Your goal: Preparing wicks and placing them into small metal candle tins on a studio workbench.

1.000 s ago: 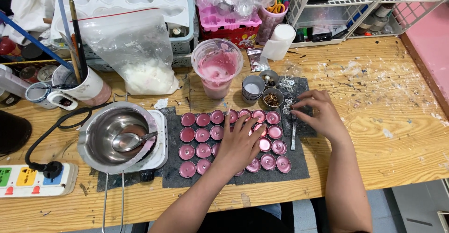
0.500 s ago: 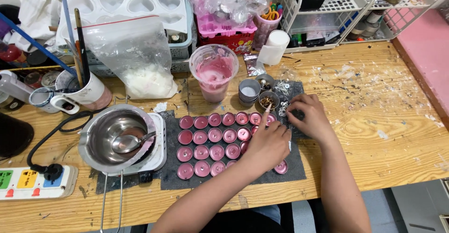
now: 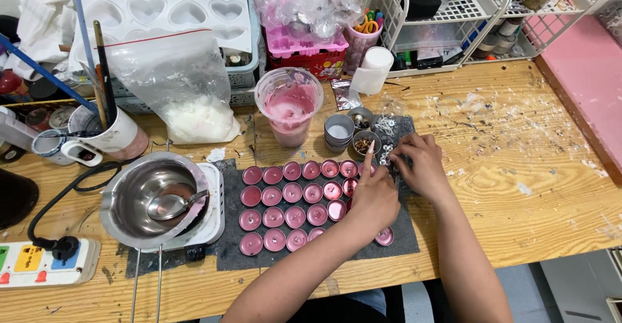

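1. The left hand rests over the right end of the rows of small pink candle cups on the dark mat. Its index finger points up and away, apart from the other fingers, which curl loosely; nothing shows between them.
2. The right hand sits just beside it, at the scatter of small metal wick pieces on the far corner of the mat. Its fingertips are bunched together as if pinching one piece, but the piece itself is too small to make out.
3. The step in hand looks like fitting wicks into the filled cups, working along the right end of the rows.
4. The next move calls for a steady, centred placement into one cup without nudging its neighbours, which stand touching one another.
5. Near the wick pieces stand two small metal tins and a plastic cup of pink wax.
6. At the left, a steel bowl with a spoon sits on a white hotplate.
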